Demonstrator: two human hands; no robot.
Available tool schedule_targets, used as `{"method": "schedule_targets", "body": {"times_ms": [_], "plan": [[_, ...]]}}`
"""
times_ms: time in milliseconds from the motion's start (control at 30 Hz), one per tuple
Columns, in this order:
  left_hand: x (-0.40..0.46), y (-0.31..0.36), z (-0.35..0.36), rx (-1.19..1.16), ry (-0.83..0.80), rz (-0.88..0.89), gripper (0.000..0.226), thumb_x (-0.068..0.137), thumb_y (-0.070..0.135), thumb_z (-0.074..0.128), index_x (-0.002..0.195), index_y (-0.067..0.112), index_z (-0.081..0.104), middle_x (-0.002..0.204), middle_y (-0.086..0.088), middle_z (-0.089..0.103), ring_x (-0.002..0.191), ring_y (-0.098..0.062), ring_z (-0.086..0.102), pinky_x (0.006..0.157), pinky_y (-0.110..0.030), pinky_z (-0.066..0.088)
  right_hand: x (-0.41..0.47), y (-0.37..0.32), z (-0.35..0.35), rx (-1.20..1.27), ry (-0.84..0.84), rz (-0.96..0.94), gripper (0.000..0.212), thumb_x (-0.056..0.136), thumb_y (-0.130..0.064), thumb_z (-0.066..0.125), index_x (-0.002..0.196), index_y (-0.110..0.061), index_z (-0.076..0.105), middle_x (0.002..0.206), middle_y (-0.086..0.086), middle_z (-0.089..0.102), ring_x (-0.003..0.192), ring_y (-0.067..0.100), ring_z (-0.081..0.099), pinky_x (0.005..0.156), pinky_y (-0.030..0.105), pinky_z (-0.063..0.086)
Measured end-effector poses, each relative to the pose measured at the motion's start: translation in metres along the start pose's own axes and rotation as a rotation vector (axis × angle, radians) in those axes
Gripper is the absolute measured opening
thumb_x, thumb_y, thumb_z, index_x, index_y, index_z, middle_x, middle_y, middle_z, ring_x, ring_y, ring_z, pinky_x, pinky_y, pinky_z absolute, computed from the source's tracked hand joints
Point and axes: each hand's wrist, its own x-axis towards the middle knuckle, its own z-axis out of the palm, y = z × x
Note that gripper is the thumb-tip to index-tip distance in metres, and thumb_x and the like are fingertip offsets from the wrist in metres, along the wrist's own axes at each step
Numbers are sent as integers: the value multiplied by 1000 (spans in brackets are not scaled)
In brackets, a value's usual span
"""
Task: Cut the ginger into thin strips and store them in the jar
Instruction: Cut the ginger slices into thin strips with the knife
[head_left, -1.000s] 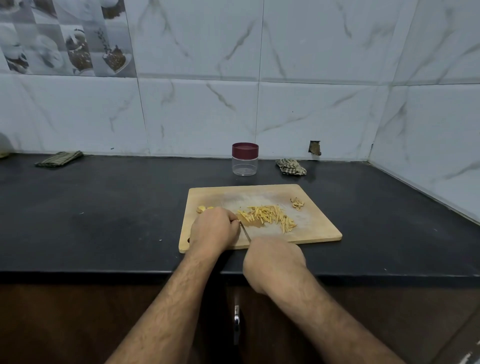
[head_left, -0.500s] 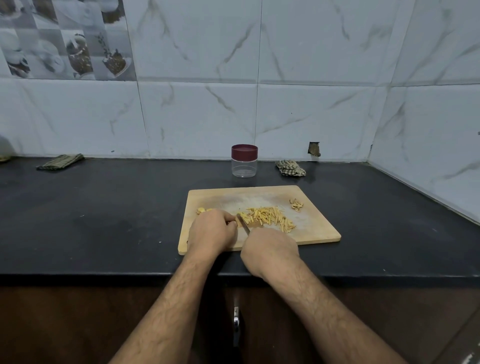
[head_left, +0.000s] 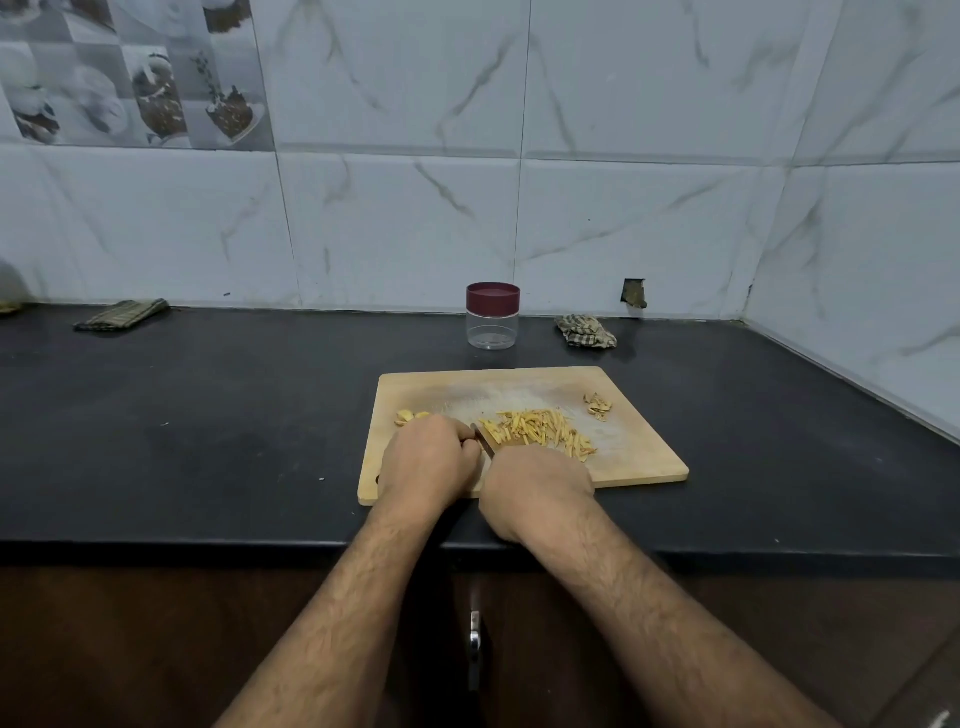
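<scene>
A wooden cutting board lies on the black counter. A pile of thin yellow ginger strips spreads across its middle. My left hand is curled over a piece of ginger on the board's left part; the piece itself is hidden under the fingers. My right hand grips a knife, whose blade points away between the two hands and beside the strips. Small ginger pieces lie just beyond my left hand. A clear jar with a maroon lid on stands behind the board.
Peel scraps sit on the board's far right corner. A crumpled checked cloth lies right of the jar, a folded green cloth far left by the wall. A tiled side wall closes the right.
My right hand has moved forward onto the board's near edge, carrying the knife further in beside my left hand. The left hand has stayed in place.
</scene>
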Motion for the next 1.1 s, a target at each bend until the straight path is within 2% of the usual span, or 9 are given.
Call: {"method": "schedule_targets", "body": {"times_ms": [100,233,400,533,633,733,800,967,1100], "plan": [[0,0,0,11,-6,14,27,87,22,51,91,24,78,80,3,73,75,-22,63,66,-31,53,2,-1,0,-8,-11,-9,28,96,-14,51,123,-15,58,123,3,61,112,23,57,78,32,39],[4,0,-3,-11,-18,-9,24,89,25,54,92,28,78,84,6,73,77,-20,60,59,-27,43,3,-2,0,-9,-32,1,25,95,-14,53,118,-14,60,111,2,61,91,22,53,73,33,41],[9,3,-5,-30,-58,-59,23,87,28,58,73,24,75,65,3,65,69,-24,58,52,-25,35,3,-3,1,-6,-38,-4,26,94,-12,54,119,-13,60,118,4,62,104,22,59,75,33,41],[10,3,-4,-22,-56,-58,21,86,27,59,76,26,77,62,6,64,67,-22,58,52,-25,36,1,-3,-1,5,-45,3,28,95,-12,54,123,-12,59,121,4,61,106,22,59,74,33,41],[10,3,-4,-4,-53,-53,20,84,25,59,80,27,78,72,5,70,72,-22,61,54,-26,41,-3,-1,0,11,-55,1,31,94,-12,55,125,-12,58,120,4,62,100,22,57,73,32,39],[10,3,-4,9,-50,-38,21,84,24,58,84,26,79,77,4,72,76,-22,62,59,-28,49,-9,3,2,4,-97,8,30,90,-10,60,120,-13,60,100,4,61,84,21,48,72,32,40],[9,3,-4,26,-41,-33,22,85,23,58,86,26,79,77,4,72,74,-21,62,57,-27,46,-15,6,5,9,-130,34,30,90,-10,61,119,-14,60,84,3,50,82,21,47,69,32,42],[7,4,-5,29,-22,-16,24,86,22,57,91,25,80,88,5,76,76,-19,62,61,-26,46,-22,13,4,-1,-113,55,31,90,-12,61,120,-13,60,85,5,48,81,22,49,67,33,44],[6,5,-7,17,-27,-19,25,85,19,56,91,24,80,91,6,76,79,-20,64,62,-28,49,-14,15,-1,30,-78,60,28,89,-11,60,117,-13,62,93,4,51,83,23,51,68,33,45]]}}
